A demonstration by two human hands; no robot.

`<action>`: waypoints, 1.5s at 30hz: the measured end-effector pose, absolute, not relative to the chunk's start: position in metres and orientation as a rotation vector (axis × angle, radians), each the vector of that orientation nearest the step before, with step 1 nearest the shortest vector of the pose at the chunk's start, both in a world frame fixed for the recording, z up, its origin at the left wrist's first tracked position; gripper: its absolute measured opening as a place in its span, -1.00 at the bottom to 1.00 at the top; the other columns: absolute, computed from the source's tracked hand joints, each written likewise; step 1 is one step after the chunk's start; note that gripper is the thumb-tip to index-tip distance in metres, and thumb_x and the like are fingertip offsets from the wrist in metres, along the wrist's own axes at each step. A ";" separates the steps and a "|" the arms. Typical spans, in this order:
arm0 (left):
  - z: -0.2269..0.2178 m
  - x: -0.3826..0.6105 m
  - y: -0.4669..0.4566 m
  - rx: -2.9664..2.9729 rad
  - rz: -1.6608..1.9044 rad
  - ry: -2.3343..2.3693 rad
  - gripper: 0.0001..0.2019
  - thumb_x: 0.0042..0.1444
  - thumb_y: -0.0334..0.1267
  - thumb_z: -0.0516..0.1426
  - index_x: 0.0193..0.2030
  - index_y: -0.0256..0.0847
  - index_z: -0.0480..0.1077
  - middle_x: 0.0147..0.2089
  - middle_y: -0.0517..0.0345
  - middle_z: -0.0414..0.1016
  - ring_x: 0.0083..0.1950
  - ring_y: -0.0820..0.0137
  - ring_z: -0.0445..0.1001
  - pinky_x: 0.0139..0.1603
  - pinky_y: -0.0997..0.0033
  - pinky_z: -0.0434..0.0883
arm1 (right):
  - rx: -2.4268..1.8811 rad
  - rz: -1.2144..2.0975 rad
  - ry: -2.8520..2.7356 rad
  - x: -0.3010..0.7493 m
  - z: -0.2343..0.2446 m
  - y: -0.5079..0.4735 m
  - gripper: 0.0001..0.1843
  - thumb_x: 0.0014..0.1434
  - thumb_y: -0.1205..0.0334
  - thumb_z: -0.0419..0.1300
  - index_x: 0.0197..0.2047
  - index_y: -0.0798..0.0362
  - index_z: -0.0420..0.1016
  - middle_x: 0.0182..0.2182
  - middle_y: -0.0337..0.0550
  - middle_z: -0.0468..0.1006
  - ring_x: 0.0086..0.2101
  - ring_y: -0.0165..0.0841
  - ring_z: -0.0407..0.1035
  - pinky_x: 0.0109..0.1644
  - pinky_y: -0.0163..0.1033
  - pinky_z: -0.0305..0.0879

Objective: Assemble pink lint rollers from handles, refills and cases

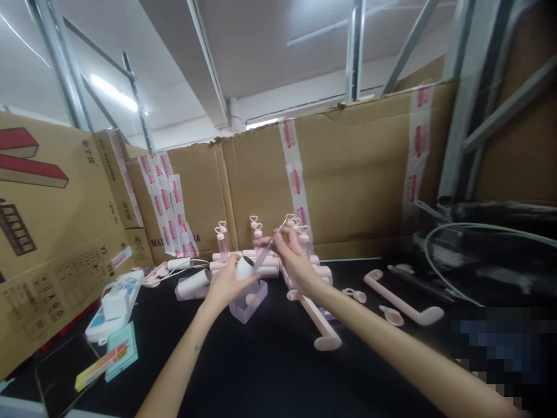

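Observation:
My left hand (227,283) is wrapped around a short white hollow cylinder (245,267), its open end tilted up toward the right. My right hand (293,249) pinches a slim stick-like tool (281,226); its exact kind is unclear. A translucent strip (261,258) runs from below the right fingers to the cylinder's mouth. Under the cylinder stands a pale lavender tray (244,313) with a small round pink piece inside. Another white cylinder (194,283) leans in a second tray left of my left hand. Behind both hands are several pink tubes with heart-shaped tops (222,242).
Long pink pieces with bent ends (402,299) and small pink scoop-like parts (393,316) lie right. At left are a power strip (96,325) with a plug, and a teal card (122,351) under a yellow-orange packet (101,367). Cardboard walls (357,180) enclose the black tabletop (243,371).

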State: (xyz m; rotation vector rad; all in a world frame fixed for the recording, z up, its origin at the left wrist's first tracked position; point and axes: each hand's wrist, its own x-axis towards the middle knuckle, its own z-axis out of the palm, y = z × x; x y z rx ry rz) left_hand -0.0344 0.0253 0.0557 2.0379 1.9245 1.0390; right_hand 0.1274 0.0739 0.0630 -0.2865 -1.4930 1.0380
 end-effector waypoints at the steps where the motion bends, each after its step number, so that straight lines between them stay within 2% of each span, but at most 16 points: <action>1: 0.052 -0.030 0.027 2.033 1.049 1.902 -0.54 -0.07 0.07 0.18 -0.08 -0.10 0.23 -0.16 0.05 0.52 -0.08 0.08 0.48 -0.16 0.28 0.32 | -0.259 1.006 -1.482 0.123 0.068 0.075 -0.73 0.23 -0.05 0.02 -0.19 -0.08 0.05 -0.31 -0.22 0.55 -0.21 -0.35 0.44 -0.03 -0.17 0.28; 6: 0.036 -0.018 0.038 1.796 1.456 1.549 -0.59 -0.13 -0.11 0.27 -0.17 -0.12 0.23 -0.22 0.12 0.49 -0.11 0.17 0.48 -0.08 0.25 0.31 | -0.291 0.943 -1.563 0.114 0.066 0.085 -0.69 0.24 -0.12 -0.07 -0.13 -0.09 0.00 -0.17 -0.10 0.55 -0.10 -0.29 0.43 0.07 -0.07 0.23; 9: 0.033 -0.014 0.046 1.718 1.593 1.378 -0.59 -0.17 -0.16 0.30 -0.20 -0.15 0.26 -0.24 0.16 0.48 -0.14 0.24 0.47 -0.04 0.27 0.32 | -0.335 0.901 -1.655 0.119 0.055 0.093 -0.62 0.23 -0.16 -0.09 -0.06 -0.07 0.08 -0.07 -0.04 0.50 0.01 -0.27 0.35 0.14 -0.05 0.17; 14: 0.035 -0.004 0.054 1.594 1.821 1.217 -0.61 -0.01 -0.06 0.18 -0.12 -0.17 0.18 -0.20 0.11 0.44 -0.20 0.37 0.48 -0.13 0.36 0.39 | -0.417 0.980 -1.970 0.129 0.028 0.102 -0.29 -0.02 -0.08 0.26 0.14 0.00 0.19 0.15 0.04 0.30 0.16 -0.17 0.16 0.16 -0.05 0.15; 15: 0.036 -0.003 0.054 1.548 1.876 1.194 -0.62 0.04 -0.03 0.14 -0.09 -0.16 0.15 -0.21 0.11 0.43 -0.23 0.39 0.49 -0.16 0.37 0.40 | -0.427 0.995 -2.035 0.129 0.022 0.101 -0.23 -0.09 -0.05 0.33 0.15 0.01 0.22 0.11 0.03 0.36 0.12 -0.15 0.21 0.13 -0.05 0.19; 17: 0.039 -0.004 0.052 1.452 1.996 1.096 -0.63 0.09 0.00 0.08 -0.07 -0.15 0.11 -0.25 0.15 0.42 -0.29 0.41 0.50 -0.22 0.38 0.42 | -0.434 0.999 -2.124 0.127 0.009 0.099 -0.36 -0.15 0.00 0.37 0.01 0.05 0.41 -0.09 -0.05 0.53 -0.03 -0.14 0.37 0.08 -0.04 0.23; 20: 0.044 -0.016 0.047 1.357 2.203 0.908 -0.59 0.05 0.01 0.12 -0.08 -0.13 0.10 -0.33 0.21 0.42 -0.37 0.42 0.49 -0.29 0.39 0.43 | -0.453 0.944 -2.124 0.120 -0.003 0.095 -0.69 0.00 -0.02 0.27 -0.32 0.07 0.54 -0.38 -0.17 0.58 -0.24 -0.22 0.44 0.06 -0.03 0.22; 23: 0.049 -0.032 0.043 1.407 2.367 1.082 -0.49 -0.01 0.02 0.17 -0.02 -0.13 0.07 -0.21 0.13 0.42 -0.28 0.38 0.50 -0.21 0.37 0.42 | -0.490 0.865 -1.989 0.117 0.001 0.097 -0.63 0.13 -0.07 0.12 -0.38 0.08 0.50 -0.41 -0.16 0.54 -0.28 -0.26 0.42 -0.02 -0.09 0.26; 25: 0.050 -0.039 0.042 1.609 2.146 1.539 -0.46 0.04 0.04 0.12 0.05 -0.17 0.02 -0.07 -0.01 0.40 -0.15 0.34 0.49 -0.12 0.36 0.39 | -0.527 0.805 -1.852 0.122 0.012 0.103 -0.58 0.21 -0.10 -0.01 -0.30 0.08 0.44 -0.38 -0.14 0.51 -0.26 -0.27 0.41 -0.09 -0.14 0.30; 28: 0.045 -0.034 0.043 1.919 1.324 2.062 -0.49 0.07 0.01 0.10 0.07 -0.21 0.08 -0.06 -0.11 0.44 -0.08 0.23 0.49 -0.09 0.30 0.37 | -0.588 0.716 -1.698 0.144 0.030 0.112 -0.54 0.26 -0.12 -0.17 -0.14 0.06 0.32 -0.45 -0.20 0.42 -0.35 -0.31 0.41 -0.24 -0.21 0.34; 31: 0.032 -0.018 0.044 2.007 0.880 2.164 -0.52 -0.04 -0.05 0.20 -0.03 -0.25 0.25 -0.15 -0.19 0.51 -0.03 -0.02 0.46 -0.05 0.08 0.31 | -0.651 0.634 -1.697 0.174 0.039 0.114 -0.54 0.27 -0.11 -0.21 -0.07 0.07 0.24 -0.49 -0.24 0.36 -0.41 -0.32 0.41 -0.32 -0.24 0.34; 34: 0.018 -0.005 0.045 2.008 0.588 2.249 -0.43 -0.07 0.00 0.20 -0.01 -0.36 0.27 -0.04 -0.41 0.44 0.05 -0.19 0.37 0.00 -0.08 0.23 | -0.738 0.544 -1.827 0.209 0.039 0.108 -0.58 0.28 -0.03 -0.21 -0.09 0.10 0.26 -0.49 -0.23 0.35 -0.41 -0.32 0.40 -0.27 -0.21 0.33; 36: 0.011 -0.006 0.044 2.013 0.413 2.246 -0.33 -0.10 0.02 0.21 0.08 -0.39 0.23 0.03 -0.43 0.40 0.05 -0.19 0.37 -0.02 -0.05 0.25 | -0.809 0.483 -1.975 0.231 0.038 0.102 -0.63 0.26 0.04 -0.14 -0.14 0.11 0.32 -0.45 -0.19 0.37 -0.38 -0.32 0.38 -0.21 -0.19 0.31; 39: 0.010 -0.022 0.039 2.057 0.201 2.198 -0.25 -0.18 -0.09 0.26 0.18 -0.28 0.16 0.11 -0.29 0.37 0.10 -0.10 0.36 0.02 0.08 0.26 | -0.924 0.410 -2.257 0.257 0.035 0.095 -0.78 0.09 0.15 0.08 -0.27 0.08 0.44 -0.34 -0.14 0.40 -0.32 -0.31 0.35 -0.15 -0.21 0.27; 42: 0.017 -0.049 0.034 2.064 0.048 2.224 -0.20 -0.38 -0.28 0.33 0.13 -0.20 0.24 0.16 -0.25 0.32 0.21 -0.12 0.22 0.12 0.07 0.15 | -1.077 0.420 -2.534 0.270 0.029 0.093 -0.82 -0.16 0.27 0.25 -0.39 0.08 0.51 -0.40 -0.19 0.42 -0.45 -0.36 0.34 -0.35 -0.29 0.25; 45: 0.028 -0.071 0.030 2.021 -0.010 2.328 -0.10 -0.57 -0.40 0.35 0.10 -0.35 0.26 0.24 -0.46 0.14 0.29 -0.28 0.00 0.18 -0.13 0.01 | -1.223 0.413 -2.685 0.269 0.023 0.091 -0.76 -0.28 0.30 0.32 -0.42 0.10 0.51 -0.41 -0.19 0.46 -0.53 -0.38 0.32 -0.51 -0.34 0.14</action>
